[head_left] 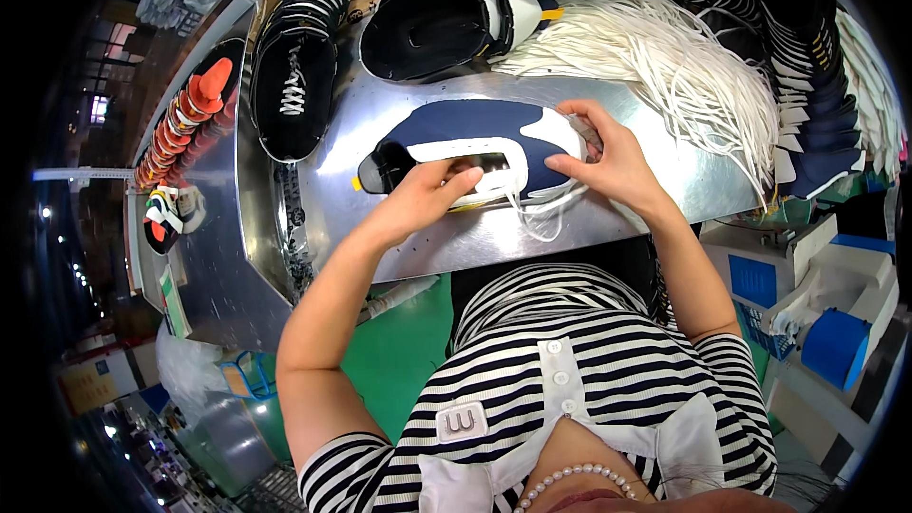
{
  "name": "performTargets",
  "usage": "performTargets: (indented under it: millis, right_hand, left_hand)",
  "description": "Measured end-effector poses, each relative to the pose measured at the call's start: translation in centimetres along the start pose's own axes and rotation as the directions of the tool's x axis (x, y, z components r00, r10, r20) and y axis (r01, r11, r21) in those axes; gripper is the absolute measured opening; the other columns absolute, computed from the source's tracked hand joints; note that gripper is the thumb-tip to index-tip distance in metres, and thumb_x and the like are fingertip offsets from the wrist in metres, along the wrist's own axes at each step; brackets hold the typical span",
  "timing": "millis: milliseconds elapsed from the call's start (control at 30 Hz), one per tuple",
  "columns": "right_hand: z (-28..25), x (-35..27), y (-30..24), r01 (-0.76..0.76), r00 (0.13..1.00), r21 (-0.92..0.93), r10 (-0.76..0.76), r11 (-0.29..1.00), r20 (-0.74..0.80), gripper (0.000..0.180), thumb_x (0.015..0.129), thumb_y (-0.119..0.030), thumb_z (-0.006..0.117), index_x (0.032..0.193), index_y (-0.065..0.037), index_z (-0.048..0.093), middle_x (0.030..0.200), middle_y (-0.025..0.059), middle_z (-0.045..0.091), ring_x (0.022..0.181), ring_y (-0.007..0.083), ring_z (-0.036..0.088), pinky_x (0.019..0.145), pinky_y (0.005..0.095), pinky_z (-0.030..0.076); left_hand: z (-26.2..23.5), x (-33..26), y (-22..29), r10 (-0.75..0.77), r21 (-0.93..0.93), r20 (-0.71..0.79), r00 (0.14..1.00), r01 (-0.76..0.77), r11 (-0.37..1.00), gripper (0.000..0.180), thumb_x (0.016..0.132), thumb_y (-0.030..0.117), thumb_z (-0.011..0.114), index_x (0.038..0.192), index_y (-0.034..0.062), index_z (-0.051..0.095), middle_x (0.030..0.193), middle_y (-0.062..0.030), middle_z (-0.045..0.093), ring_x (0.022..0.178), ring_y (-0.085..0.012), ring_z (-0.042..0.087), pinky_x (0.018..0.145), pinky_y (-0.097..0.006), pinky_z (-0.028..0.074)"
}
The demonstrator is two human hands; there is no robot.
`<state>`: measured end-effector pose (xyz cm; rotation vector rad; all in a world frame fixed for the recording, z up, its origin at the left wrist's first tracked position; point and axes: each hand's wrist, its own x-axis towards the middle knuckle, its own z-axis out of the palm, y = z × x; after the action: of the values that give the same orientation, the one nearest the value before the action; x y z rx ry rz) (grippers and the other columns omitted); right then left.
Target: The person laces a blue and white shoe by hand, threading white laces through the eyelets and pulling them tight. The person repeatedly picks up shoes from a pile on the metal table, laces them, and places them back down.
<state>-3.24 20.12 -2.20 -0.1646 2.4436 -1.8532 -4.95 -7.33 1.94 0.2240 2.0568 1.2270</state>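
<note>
While the elongated navy-and-white shoe upper [465, 123] lies on the shiny silver metal table [427, 252], the left hand [427, 198] curls over its opening, grip unclear; the right hand [619, 166], half-open, holds the toe, and that thin, looped white lace [543, 237] could snag fingers, tugging everything askew!

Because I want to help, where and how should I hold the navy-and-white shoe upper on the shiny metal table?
Probably pinch the upper's rounded white end from the right: it points that way, and the right hand spans it.
</note>
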Motion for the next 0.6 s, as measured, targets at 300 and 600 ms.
performTargets:
  millis: [300, 600]
  right_hand:
    - [0.8, -0.4, 0.2, -0.009, 1.000, 0.104, 0.008, 0.995, 0.013, 0.059, 0.077, -0.006, 0.081, 0.129, -0.003, 0.052, 0.121, 0.0076, 0.059, 0.107, 0.0142, 0.057, 0.093, 0.0263, 0.046]
    - [1.4, -0.1, 0.7, -0.095, 0.994, 0.176, 0.103, 0.980, -0.040, 0.053, 0.079, -0.014, 0.081, 0.124, -0.001, 0.056, 0.109, 0.0067, 0.064, 0.099, 0.0132, 0.059, 0.090, 0.0261, 0.047]
  left_hand:
    - [1.3, 3.3, 0.1, -0.227, -0.053, 0.166, 0.960, 0.238, 0.970, 0.031, 0.098, 0.033, 0.061, 0.110, 0.0064, 0.072, 0.100, 0.0001, 0.070, 0.089, -0.0076, 0.060, 0.082, -0.023, 0.047]
    - [2.1, 2.8, 0.9, -0.328, -0.112, 0.127, 0.936, 0.343, 0.933, 0.025, 0.094, 0.032, 0.068, 0.105, 0.0093, 0.073, 0.096, 0.0023, 0.069, 0.087, -0.0062, 0.059, 0.079, -0.021, 0.046]
